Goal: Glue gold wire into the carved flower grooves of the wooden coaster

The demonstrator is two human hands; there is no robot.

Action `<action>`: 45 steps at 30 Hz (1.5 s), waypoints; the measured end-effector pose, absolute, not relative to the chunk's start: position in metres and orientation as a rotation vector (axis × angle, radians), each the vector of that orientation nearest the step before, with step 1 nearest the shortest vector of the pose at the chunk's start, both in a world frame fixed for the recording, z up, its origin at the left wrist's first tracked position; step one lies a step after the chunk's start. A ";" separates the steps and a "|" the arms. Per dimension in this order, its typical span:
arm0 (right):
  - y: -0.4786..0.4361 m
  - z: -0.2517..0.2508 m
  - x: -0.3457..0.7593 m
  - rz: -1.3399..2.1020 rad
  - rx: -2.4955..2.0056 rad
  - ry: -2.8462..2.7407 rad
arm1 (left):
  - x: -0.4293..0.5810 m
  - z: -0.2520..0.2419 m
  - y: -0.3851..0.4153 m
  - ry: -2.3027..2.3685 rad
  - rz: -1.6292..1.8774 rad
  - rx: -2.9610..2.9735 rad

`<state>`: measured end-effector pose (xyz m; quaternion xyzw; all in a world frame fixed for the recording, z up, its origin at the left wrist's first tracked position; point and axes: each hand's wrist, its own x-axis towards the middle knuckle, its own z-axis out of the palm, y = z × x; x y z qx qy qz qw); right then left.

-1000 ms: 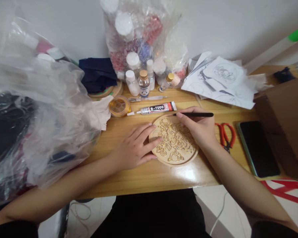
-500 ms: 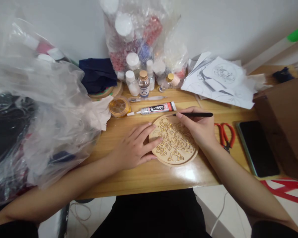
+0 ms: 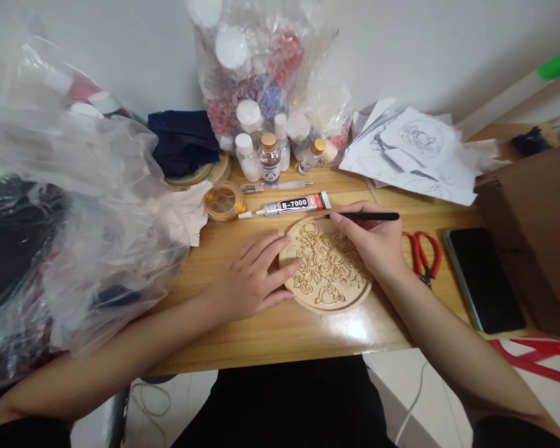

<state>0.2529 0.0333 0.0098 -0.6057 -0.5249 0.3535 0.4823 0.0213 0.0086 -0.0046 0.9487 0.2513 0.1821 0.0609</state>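
The left hand (image 3: 248, 279) rests, fingers spread, on a round wooden plaque (image 3: 327, 264); the right hand (image 3: 377, 241) pinches a slim black tool (image 3: 371, 216) — beyond, a clear plastic bag (image 3: 261, 37) holds white-capped containers (image 3: 232, 50).

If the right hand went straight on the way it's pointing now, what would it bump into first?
Probably the B-7000 tube: the right hand, pinching a slim black tool, points forward and left, and the tube lies just past it. How high the hand is above the table is unclear.
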 end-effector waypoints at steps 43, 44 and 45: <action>0.034 0.010 0.253 0.846 -1.477 -1.295 | 0.021 -0.004 0.008 0.766 0.524 2.851; 0.034 0.010 0.253 0.848 -1.475 -1.295 | 0.021 -0.004 0.008 0.765 0.526 2.852; 0.034 0.010 0.253 0.850 -1.475 -1.295 | 0.021 -0.004 0.008 0.765 0.531 2.854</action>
